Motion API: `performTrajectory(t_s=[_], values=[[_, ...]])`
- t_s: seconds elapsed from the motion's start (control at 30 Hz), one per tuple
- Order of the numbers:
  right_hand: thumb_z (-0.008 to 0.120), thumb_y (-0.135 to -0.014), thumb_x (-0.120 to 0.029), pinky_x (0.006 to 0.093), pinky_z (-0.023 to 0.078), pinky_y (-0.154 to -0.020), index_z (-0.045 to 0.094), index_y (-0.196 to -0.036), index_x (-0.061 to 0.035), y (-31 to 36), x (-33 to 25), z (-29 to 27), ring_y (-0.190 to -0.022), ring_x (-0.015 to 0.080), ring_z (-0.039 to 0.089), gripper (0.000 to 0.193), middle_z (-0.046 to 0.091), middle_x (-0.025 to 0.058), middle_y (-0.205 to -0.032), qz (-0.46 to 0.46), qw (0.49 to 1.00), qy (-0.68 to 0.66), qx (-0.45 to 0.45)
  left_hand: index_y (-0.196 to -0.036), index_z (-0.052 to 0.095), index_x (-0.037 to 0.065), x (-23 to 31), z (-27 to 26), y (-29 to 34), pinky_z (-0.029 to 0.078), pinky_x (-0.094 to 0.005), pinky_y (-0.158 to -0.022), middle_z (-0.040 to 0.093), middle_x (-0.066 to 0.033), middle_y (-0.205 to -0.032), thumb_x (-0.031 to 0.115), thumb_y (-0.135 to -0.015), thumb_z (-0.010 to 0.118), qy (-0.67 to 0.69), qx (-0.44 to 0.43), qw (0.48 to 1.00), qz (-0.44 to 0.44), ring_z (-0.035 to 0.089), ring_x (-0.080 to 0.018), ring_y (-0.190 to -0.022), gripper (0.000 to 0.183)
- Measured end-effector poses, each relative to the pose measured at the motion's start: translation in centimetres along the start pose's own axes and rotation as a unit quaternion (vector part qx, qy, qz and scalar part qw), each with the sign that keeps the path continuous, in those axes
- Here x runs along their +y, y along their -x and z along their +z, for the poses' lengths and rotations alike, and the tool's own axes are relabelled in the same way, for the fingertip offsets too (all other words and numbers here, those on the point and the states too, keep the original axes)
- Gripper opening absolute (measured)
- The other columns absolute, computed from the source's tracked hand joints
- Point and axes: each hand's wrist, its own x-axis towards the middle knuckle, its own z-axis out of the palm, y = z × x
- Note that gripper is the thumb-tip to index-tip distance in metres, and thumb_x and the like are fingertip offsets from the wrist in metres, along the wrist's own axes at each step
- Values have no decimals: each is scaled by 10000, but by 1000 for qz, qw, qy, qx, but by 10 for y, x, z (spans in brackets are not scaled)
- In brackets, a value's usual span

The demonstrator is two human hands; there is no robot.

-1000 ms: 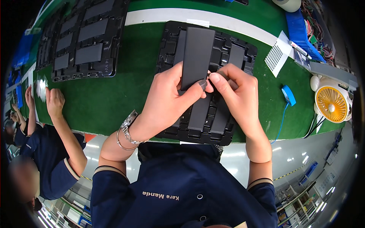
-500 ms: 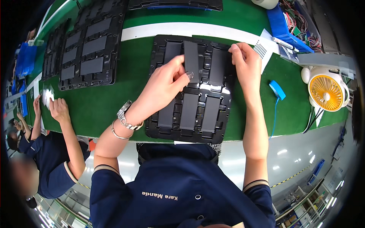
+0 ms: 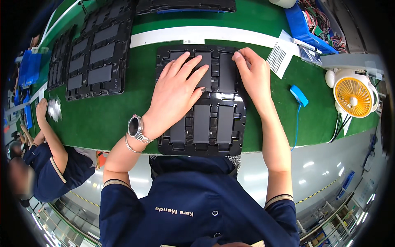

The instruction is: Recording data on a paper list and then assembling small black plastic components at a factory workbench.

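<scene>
In front of me a black moulded plastic tray (image 3: 230, 150) lies on the green tabletop, with flat dark-grey rectangular blocks in its pockets, in two rows. My left hand (image 3: 175, 84) is spread palm down over the tray's far left part. Its fingertips rest on the far middle block (image 3: 204, 80), and it partly hides the far left one. The hand is open. My right hand (image 3: 255, 72) is closed at the tray's far right corner, thumb and forefinger pinching the edge beside the far right block (image 3: 227, 73). That corner is partly hidden by the fingers.
Similar filled trays (image 3: 101, 61) stand at the left, another tray (image 3: 185, 6) at the back. On the right are a blue bin of wires (image 3: 314, 24), a marker (image 3: 306, 45), a dotted sheet (image 3: 277, 57), a blue corded piece (image 3: 299, 95) and a fan (image 3: 353, 96). A co-worker's arm (image 3: 53, 140) reaches in leftward.
The tilted block my left hand held now lies flat in its pocket, and that hand has opened over it. My right hand moved left to the tray's edge. The tray shifted slightly.
</scene>
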Motion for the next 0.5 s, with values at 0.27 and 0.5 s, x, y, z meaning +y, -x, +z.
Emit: performTrajectory(t_s=[0.27, 0.5], values=[[627, -917, -184, 312, 416, -516, 637, -866, -6, 32, -48, -11, -530, 170, 539, 185, 572, 89, -644, -75, 966, -160, -189, -1113, 581, 26, -7, -16, 3, 478, -256, -885, 613, -7, -992, 33, -892, 649, 488, -11, 861, -146, 596, -88, -957, 232], [637, -914, -136, 325, 422, -491, 638, -877, -17, 44, -52, -1, -525, 203, 553, 125, 577, 81, -673, -151, 965, -132, -172, -1009, 566, 39, -11, -14, 9, 460, -212, -818, 566, 27, -937, 91, -936, 638, 655, -69, 731, -180, 545, -44, -893, 115]])
